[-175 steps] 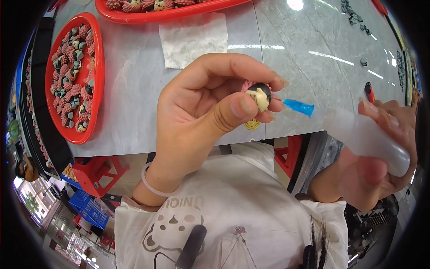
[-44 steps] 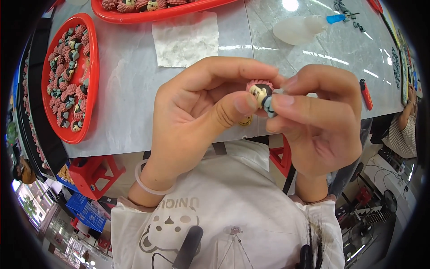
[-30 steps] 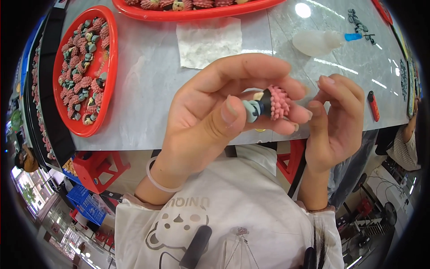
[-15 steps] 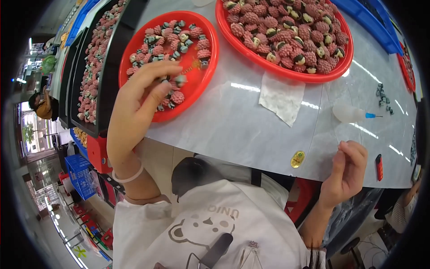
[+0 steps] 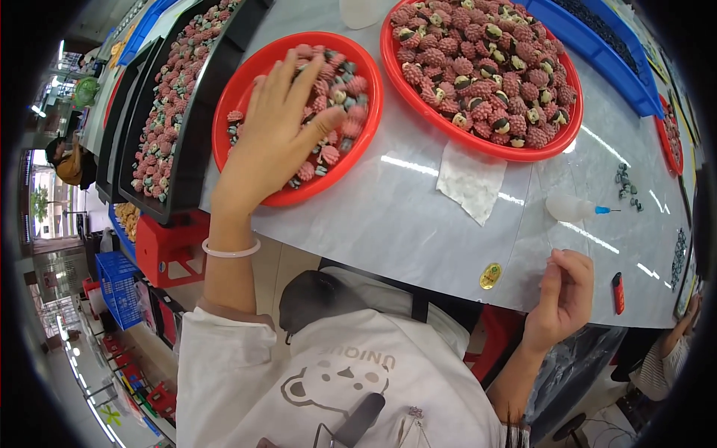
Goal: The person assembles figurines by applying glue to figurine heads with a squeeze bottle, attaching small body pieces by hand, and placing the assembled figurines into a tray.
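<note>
My left hand (image 5: 272,142) lies with spread fingers over the smaller red plate (image 5: 376,104), on top of small ridged pink pieces (image 5: 327,154) with grey-green parts. The hand covers much of the plate's middle. Near the table's front edge, my right hand (image 5: 560,299) hovers with thumb and fingertips pressed together. Whatever its fingertips may hold is too small to make out. Farther off, a larger red plate (image 5: 515,153) is heaped with pink pieces (image 5: 482,82) that have black and cream parts. Beyond the right hand, a translucent squeeze bottle (image 5: 562,207) with a blue needle tip lies sideways.
At the left, a black tray (image 5: 202,119) holds more pink pieces. A white tissue (image 5: 470,179), a gold oval sticker (image 5: 490,276), a small red tool (image 5: 618,293) and loose grey-green bits (image 5: 626,185) lie on the table. A blue tray (image 5: 627,82) stands far right.
My left hand has turned from a curled pinch to spread fingers over the left plate, where pieces now look blurred and more crowded. My right hand keeps its pinch. The whole view has shifted slightly.
</note>
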Demonstrator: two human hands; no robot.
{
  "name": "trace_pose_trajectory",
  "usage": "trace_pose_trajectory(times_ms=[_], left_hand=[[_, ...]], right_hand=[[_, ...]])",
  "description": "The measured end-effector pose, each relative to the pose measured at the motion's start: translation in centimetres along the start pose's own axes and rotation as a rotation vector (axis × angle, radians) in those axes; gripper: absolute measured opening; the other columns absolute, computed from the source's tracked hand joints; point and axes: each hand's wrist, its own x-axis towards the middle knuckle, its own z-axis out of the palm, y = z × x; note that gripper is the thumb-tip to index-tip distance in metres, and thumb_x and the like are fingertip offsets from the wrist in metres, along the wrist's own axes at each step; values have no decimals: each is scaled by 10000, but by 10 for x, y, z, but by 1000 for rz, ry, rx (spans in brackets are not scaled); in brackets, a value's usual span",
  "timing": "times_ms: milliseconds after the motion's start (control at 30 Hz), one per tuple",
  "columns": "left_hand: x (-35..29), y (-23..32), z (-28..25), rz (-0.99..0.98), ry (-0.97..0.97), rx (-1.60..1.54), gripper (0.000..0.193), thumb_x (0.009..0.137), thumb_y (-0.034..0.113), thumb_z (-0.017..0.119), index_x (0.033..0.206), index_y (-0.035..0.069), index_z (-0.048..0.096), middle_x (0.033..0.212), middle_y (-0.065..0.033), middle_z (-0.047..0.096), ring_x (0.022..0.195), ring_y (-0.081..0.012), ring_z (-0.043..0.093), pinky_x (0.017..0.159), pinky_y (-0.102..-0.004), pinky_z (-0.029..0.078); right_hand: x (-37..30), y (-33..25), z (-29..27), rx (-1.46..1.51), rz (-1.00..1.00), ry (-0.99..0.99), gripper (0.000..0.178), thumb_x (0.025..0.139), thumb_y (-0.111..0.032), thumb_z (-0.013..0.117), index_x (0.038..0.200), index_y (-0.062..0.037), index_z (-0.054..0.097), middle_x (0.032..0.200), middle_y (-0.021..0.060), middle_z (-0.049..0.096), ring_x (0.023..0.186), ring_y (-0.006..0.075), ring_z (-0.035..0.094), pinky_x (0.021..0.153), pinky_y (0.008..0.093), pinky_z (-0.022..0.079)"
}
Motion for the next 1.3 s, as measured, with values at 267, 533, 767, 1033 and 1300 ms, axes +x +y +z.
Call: trace_pose_trajectory(times_ms=[267,533,767,1033,1300], left_hand=[[-25,14,-24,-28,-209,40,601,794,450,452,1287,144,294,1347,-143,219,1239,-355,168,1011,-419,103],[-13,1,-4,-71,-9,64,546,805,394,450,1277,156,312,1345,-138,222,1243,-335,170,1008,-433,103],[-6,8,-14,-18,-107,-61,479,816,275,474,1261,150,348,1329,-141,260,1246,-302,198,1008,-381,156],[19,23,-59,-172,-332,12,351,825,227,477,1152,99,467,1140,-127,483,1030,-274,474,863,-325,368],[137,117,-14,626,-7,-386,253,810,220,467,1006,67,517,1007,-120,516,923,-269,492,823,-370,381]], right_hand=[[0,0,0,8,23,-6,126,755,67,477,857,30,542,829,64,484,635,76,410,501,160,301],[2,-5,-1,47,79,-21,122,748,77,478,838,29,544,818,62,486,641,76,420,523,157,317],[3,-7,-2,42,78,-28,111,745,76,485,828,30,541,814,60,489,674,87,452,595,165,355],[4,-9,-4,93,65,-35,101,751,78,485,816,26,541,796,50,487,652,74,446,564,154,339],[5,-4,-4,116,78,-2,115,722,89,502,805,29,556,766,65,508,626,84,454,535,166,343]])
